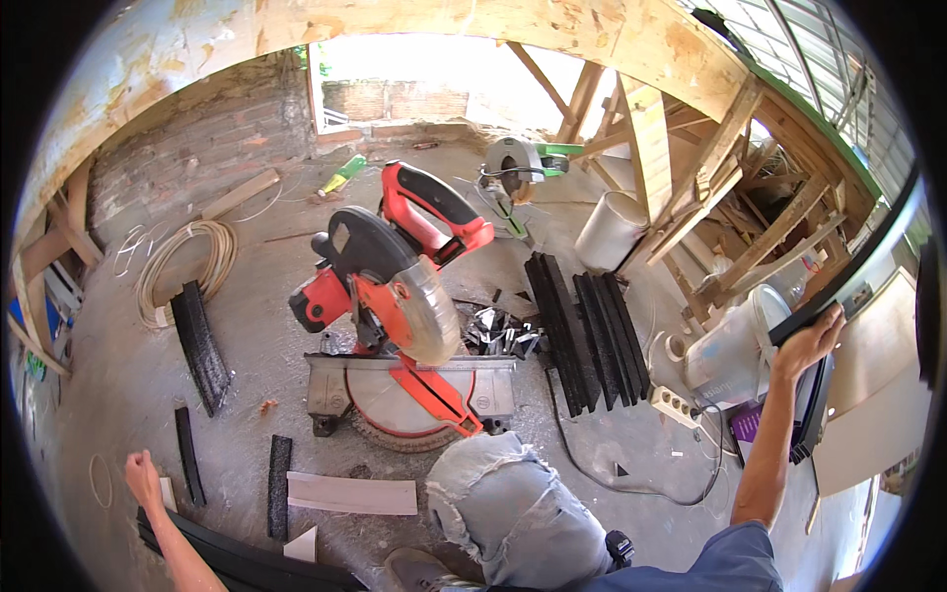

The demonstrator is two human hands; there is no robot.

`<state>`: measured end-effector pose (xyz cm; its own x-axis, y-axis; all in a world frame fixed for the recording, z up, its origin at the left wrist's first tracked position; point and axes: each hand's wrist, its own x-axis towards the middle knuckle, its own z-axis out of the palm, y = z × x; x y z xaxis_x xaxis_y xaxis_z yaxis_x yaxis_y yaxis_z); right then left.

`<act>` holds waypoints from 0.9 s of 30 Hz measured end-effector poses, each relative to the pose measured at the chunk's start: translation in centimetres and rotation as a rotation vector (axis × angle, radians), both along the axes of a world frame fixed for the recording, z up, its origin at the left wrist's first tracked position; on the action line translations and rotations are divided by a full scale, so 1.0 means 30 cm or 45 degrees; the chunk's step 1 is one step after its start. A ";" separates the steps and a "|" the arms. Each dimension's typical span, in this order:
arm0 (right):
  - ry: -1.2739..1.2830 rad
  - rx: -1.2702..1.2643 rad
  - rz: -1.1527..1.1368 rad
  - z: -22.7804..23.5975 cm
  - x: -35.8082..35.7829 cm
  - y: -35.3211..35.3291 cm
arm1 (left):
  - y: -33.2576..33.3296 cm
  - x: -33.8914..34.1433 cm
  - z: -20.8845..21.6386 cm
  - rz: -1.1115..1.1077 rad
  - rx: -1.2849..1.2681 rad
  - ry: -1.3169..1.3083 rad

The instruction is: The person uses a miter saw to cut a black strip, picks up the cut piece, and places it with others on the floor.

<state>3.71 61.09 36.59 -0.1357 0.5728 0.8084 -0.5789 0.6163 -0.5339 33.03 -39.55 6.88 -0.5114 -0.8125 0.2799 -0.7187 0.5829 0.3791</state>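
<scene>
At the right, my right hand (811, 340) is closed around a long black moulding strip (856, 271), which slants up toward the far right. My left hand (144, 479) is a loose fist at the lower left, with nothing visible in it. Close by it, long black strips (247, 551) lie along the floor. A red and black mitre saw (395, 286) stands on the floor in front of my bent knee. No workpiece shows on its base. Short black moulding pieces (281, 485) and a pale flat strip (352, 493) lie near the saw.
Black moulding lengths (582, 331) lie right of the saw, by scattered offcuts (503, 331). A power strip (676, 405) and cable, a whitish bucket (735, 345) and a white cylinder (612, 229) stand further right. Coiled hose (187, 271) lies left. Behind sits another saw (515, 168).
</scene>
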 end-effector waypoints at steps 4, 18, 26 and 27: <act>-0.159 0.206 0.206 -0.074 -0.032 -0.288 | 0.218 -0.133 0.274 0.306 -0.367 -0.155; -0.435 0.918 1.048 -0.280 -0.038 -0.781 | 0.389 -0.169 0.650 -0.773 1.720 0.768; -0.699 1.026 1.616 -0.430 -0.016 -1.059 | 0.609 -0.345 0.739 -0.967 1.097 0.532; -0.776 1.064 1.640 -0.460 -0.016 -1.080 | 0.679 -0.391 0.706 -1.080 1.108 0.501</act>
